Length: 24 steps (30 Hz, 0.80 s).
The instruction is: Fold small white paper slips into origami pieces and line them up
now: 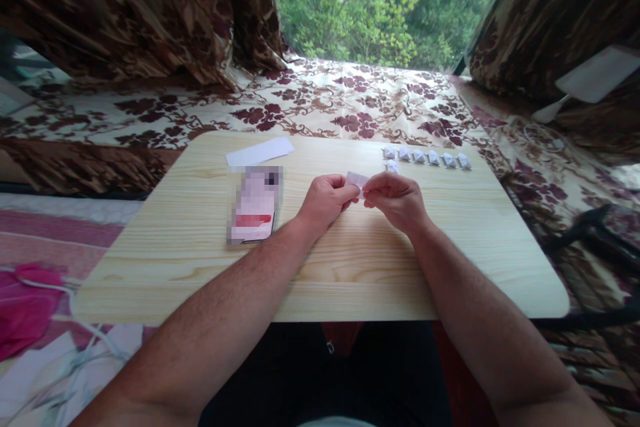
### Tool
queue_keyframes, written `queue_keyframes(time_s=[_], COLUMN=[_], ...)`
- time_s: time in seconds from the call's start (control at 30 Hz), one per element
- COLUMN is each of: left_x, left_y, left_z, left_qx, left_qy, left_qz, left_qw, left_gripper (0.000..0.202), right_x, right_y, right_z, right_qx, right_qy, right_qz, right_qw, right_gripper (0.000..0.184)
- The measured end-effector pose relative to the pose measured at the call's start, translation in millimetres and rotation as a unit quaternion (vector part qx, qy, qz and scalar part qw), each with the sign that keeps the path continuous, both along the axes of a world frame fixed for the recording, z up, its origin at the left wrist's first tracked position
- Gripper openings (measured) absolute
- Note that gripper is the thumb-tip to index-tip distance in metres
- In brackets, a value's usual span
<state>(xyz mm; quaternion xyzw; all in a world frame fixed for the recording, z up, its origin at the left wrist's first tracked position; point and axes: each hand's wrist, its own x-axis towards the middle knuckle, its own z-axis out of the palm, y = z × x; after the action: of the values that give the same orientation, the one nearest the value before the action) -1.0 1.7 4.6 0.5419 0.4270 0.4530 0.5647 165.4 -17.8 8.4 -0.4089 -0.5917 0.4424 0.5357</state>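
Between my two hands is a small piece of white paper [356, 178], held a little above the wooden table [320, 267]. My left hand [327, 199] pinches its left side between thumb and fingers. On the other side, my right hand [395, 197] grips the paper's right edge, fingers curled. Just beyond the right hand lies a small folded white paper piece [392, 166], partly covered by that hand. Behind it a row of several similar folded paper pieces [419, 156] runs along the table's far right side.
Left of my hands lies a phone [256, 203], its surface partly blurred out. White paper strips [260, 151] rest behind it. Past the table is a ledge with flowered cloth [350, 100] under a window. A white lamp [597, 73] stands at right; a white cable [75, 303] hangs at left.
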Motion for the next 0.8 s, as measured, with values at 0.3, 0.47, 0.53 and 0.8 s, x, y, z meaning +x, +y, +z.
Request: queue_keyframes(time_s=[0.3, 0.47, 0.53, 0.8], left_x=[-0.2, 0.9, 0.9, -1.5], left_y=[2.1, 1.7, 1.7, 1.3], left_z=[-0.8, -0.8, -0.5, 1.9], left_qx=[-0.028, -0.045, -0.048, -0.067], left_qy=[-0.041, -0.066, -0.074, -0.089], left_qz=[-0.012, -0.02, -0.022, -0.051], left_qw=[0.999, 0.997, 0.996, 0.993], left_gripper=[0.01, 0.008, 0.008, 0.017], right_x=[1.9, 3.4, 3.2, 4.1], right_y=[1.0, 2.0, 2.0, 1.9], right_z=[0.1, 1.9, 2.3, 0.1], right_qx=[0.051, 0.057, 0.053, 0.03], right_qy=[-0.051, -0.043, -0.047, -0.021], right_qz=[0.002, 0.01, 0.007, 0.002], right_qw=[0.997, 0.997, 0.997, 0.999], right_gripper=[0.002, 0.003, 0.003, 0.005])
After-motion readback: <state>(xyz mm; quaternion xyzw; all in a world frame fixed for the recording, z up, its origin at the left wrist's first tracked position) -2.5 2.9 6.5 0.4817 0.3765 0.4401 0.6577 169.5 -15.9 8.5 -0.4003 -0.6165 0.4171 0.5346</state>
